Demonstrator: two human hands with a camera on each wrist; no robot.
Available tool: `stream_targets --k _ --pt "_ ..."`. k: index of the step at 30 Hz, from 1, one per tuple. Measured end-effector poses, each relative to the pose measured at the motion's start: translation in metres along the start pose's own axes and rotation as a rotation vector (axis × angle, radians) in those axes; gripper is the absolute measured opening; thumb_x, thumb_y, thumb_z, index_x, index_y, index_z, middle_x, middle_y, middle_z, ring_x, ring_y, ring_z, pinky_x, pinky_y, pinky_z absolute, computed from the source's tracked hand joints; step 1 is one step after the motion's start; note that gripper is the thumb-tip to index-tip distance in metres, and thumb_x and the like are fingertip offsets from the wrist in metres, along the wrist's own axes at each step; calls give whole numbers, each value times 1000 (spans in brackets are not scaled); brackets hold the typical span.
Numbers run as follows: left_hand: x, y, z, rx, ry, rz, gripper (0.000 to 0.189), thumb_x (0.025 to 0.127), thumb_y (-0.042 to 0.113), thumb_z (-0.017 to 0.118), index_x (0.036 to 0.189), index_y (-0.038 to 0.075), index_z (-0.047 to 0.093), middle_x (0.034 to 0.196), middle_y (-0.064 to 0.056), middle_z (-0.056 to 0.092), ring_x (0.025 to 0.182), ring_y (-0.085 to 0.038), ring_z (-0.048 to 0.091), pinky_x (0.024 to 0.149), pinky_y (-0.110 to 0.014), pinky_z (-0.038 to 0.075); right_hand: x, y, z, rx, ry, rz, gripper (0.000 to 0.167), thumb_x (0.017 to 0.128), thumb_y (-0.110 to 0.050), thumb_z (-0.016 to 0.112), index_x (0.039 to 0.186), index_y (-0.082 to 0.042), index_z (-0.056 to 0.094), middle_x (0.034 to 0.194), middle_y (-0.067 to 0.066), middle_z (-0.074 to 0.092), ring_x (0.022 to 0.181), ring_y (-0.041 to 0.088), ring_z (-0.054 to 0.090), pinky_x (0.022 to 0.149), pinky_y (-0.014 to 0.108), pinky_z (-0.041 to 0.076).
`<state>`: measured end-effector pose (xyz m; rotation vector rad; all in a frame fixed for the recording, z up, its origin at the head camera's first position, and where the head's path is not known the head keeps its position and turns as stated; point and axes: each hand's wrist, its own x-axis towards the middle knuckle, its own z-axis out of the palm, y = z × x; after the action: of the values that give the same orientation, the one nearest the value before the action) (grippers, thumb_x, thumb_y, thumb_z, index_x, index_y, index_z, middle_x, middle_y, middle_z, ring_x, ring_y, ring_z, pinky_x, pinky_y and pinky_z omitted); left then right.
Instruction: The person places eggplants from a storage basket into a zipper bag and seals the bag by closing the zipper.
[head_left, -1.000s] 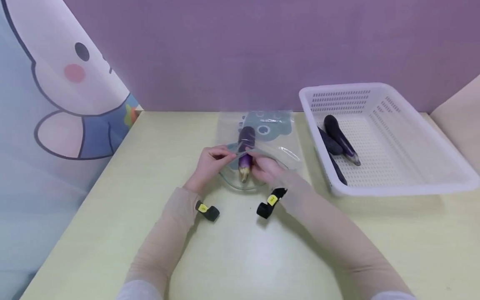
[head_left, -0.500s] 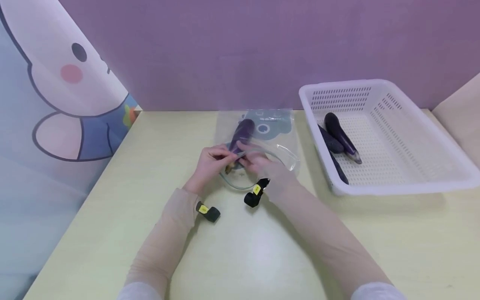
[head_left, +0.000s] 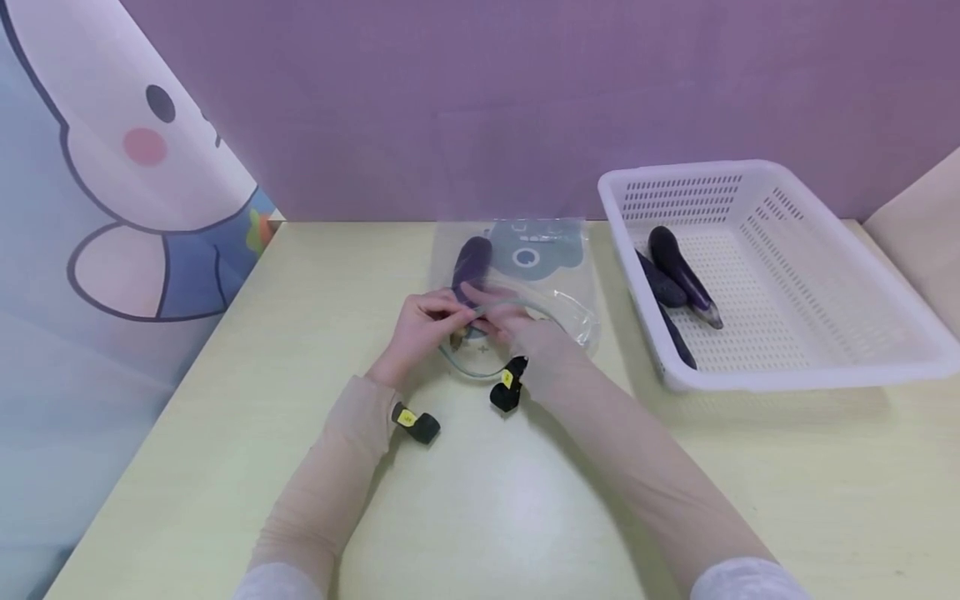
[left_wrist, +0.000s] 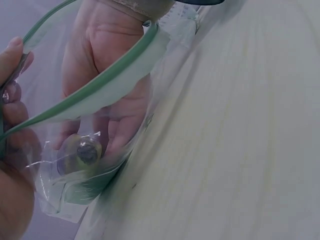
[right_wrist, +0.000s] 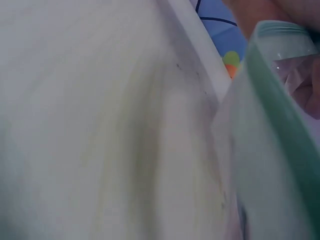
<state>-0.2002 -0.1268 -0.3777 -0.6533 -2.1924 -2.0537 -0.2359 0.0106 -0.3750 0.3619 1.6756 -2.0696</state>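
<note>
My left hand [head_left: 426,325] pinches the bag [head_left: 540,254] by its green rim [left_wrist: 90,95], mouth gaping. Here's the eggplant [head_left: 472,265], lying inside, leaning toward the bag's left edge, stem toward me. And my right hand [head_left: 506,318] is in there too, fingers loosely apart, right at the stem end! Looks like we're settling the eggplant in place; next calls for drawing that hand out without dragging the eggplant or snagging the rim. Over right, the basket [head_left: 885,383] holds three more eggplants [head_left: 682,271].
</note>
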Motion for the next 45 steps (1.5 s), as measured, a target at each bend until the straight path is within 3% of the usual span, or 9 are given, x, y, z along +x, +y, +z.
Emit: stream_targets --k 6,14,19,26,30,36,40,42,45 --pt "0 -1 -1 20 -14 -18 45 80 -9 65 73 35 71 67 11 62 63 -6 49 57 -17 39 6 1 0 -80 7 -72 41 93 -27 60 122 2 59 97 7 65 69 7 60 66 15 50" --pt "0 -4 -2 14 -9 -47 44 80 -9 66 73 34 71 68 11 63 61 -6 49 55 -17 40 9 1 0 -326 42 -161 45 91 -31 63 127 -6 57 131 12 58 120 25 54 106 33 37" --pt "1 -3 -1 33 2 -44 42 80 -8 66 73 34 71 71 13 65 65 -4 52 58 -16 41 6 -2 -2 -420 15 -188 49 89 -37 64 129 -10 57 134 10 56 126 26 50 110 36 34" --pt "-1 -5 -2 67 0 -54 8 81 -9 66 85 -15 66 69 15 64 61 -3 50 53 -16 42 6 1 -4 -497 -49 -276 41 91 -26 62 125 -6 59 130 13 59 124 26 51 109 34 35" --pt "-1 -8 -2 66 6 -54 14 81 -9 65 89 -21 62 70 17 63 62 -3 49 55 -16 41 6 0 -4 -555 -77 -290 45 93 -25 58 134 -7 51 138 13 52 131 27 44 112 36 29" --pt "-2 -8 -3 58 0 -44 13 81 -10 64 89 -21 62 66 15 60 59 -3 46 53 -15 39 9 -1 -1 -684 -18 -271 47 95 -26 54 140 -14 46 145 9 45 135 27 39 113 38 29" --pt "-2 -8 -3 47 -4 -60 11 81 -10 63 88 -19 64 66 14 60 58 -3 46 53 -16 40 20 6 -3 -678 -30 -330 45 92 -26 56 135 -15 52 135 6 56 123 22 52 103 33 41" --pt "-1 -9 -3 35 -4 -72 8 81 -10 64 84 -8 70 68 14 62 60 -4 48 55 -16 40 28 9 -5 -657 -64 -343 42 91 -23 57 132 -15 55 132 4 58 119 20 55 99 30 44" --pt "-1 -10 -4 23 -5 -82 30 81 -10 64 76 18 74 70 14 65 64 -4 51 58 -15 41 34 10 -5 -648 -111 -362 39 89 -15 55 127 -10 58 137 3 55 123 19 53 101 28 42"
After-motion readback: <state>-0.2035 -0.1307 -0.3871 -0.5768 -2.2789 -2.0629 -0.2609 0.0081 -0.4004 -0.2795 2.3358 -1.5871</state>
